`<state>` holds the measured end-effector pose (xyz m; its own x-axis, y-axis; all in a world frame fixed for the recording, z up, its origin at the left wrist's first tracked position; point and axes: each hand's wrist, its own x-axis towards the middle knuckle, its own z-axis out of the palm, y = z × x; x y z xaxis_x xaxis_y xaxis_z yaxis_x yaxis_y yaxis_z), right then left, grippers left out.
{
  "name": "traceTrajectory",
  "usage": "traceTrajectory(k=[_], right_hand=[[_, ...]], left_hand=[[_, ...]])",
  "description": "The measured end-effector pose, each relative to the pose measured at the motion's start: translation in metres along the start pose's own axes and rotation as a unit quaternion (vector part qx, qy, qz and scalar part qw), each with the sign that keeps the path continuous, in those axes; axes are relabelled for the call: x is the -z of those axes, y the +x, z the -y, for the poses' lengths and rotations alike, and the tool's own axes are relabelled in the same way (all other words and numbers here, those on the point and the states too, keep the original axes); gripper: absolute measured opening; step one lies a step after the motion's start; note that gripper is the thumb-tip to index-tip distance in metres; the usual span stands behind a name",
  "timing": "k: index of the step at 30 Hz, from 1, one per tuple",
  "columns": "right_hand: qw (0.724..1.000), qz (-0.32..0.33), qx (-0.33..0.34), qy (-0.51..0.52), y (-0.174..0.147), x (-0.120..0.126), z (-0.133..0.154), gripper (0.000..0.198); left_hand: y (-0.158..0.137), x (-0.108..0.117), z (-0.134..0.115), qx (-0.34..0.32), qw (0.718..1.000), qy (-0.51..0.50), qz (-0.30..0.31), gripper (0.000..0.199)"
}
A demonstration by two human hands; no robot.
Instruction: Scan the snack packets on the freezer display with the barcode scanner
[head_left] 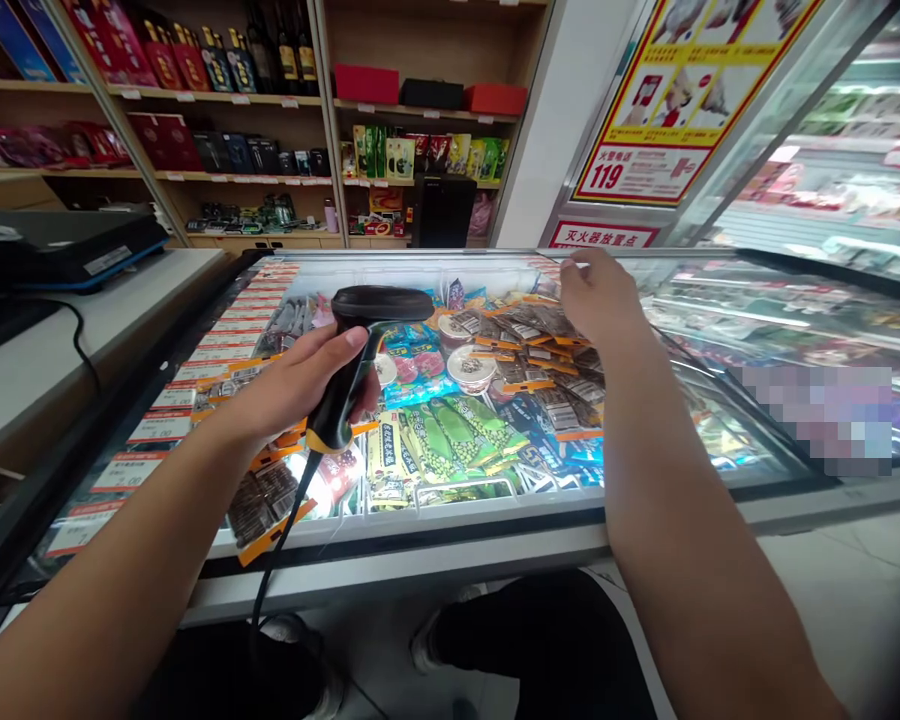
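Note:
My left hand [307, 375] is wrapped around the handle of a black and yellow barcode scanner [345, 390]. The scanner is upright above a chest freezer [330, 555], its cable hanging down over the front edge. Brown packets with orange edges [266, 505] lie on the glass beneath my left wrist. Over at the freezer's far rim is my right hand [596, 290], fingers curled in; what they hold, if anything, is hidden. More brown packets [562, 375] are heaped below it, beside white-lidded cups [472, 368] and green ice-pop wrappers [454, 435].
Price labels [157, 425] line the freezer's left side. A counter [142, 300] with a black scale [82, 245] stands at left. Stocked shelves [240, 98] rise behind, with a black screen [444, 212] before them. Glass lids [727, 400] extend right.

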<state>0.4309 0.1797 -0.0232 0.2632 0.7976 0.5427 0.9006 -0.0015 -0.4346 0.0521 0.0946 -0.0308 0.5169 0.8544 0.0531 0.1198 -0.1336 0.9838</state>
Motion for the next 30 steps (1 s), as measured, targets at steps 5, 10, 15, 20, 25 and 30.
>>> traceTrajectory(k=[5,10,15,20,25,30], right_hand=[[0.948,-0.002,0.208,0.24,-0.049,-0.028,0.082,0.021],[0.887,0.276,0.292,0.226,-0.121,-0.079,0.136,0.038],[0.887,0.35,0.285,0.099,-0.14,-0.098,0.152,0.073],[0.869,0.397,0.269,0.125,-0.126,-0.087,0.151,0.07],[0.886,0.368,0.101,0.262,-0.1,-0.083,0.126,0.059],[0.891,0.226,0.003,0.393,-0.064,-0.087,0.097,0.043]], left_hand=[[0.0,0.004,-0.005,-0.03,0.999,-0.011,-0.011,0.054],[0.001,0.017,-0.012,-0.078,0.995,-0.008,-0.063,0.052],[0.002,0.023,-0.017,-0.078,0.99,-0.011,-0.12,0.048],[0.003,0.017,-0.018,-0.057,0.99,-0.001,-0.132,0.051],[0.003,0.014,-0.01,-0.042,0.995,-0.003,-0.091,0.054],[0.001,0.009,-0.004,0.014,1.0,0.014,-0.014,0.056]])
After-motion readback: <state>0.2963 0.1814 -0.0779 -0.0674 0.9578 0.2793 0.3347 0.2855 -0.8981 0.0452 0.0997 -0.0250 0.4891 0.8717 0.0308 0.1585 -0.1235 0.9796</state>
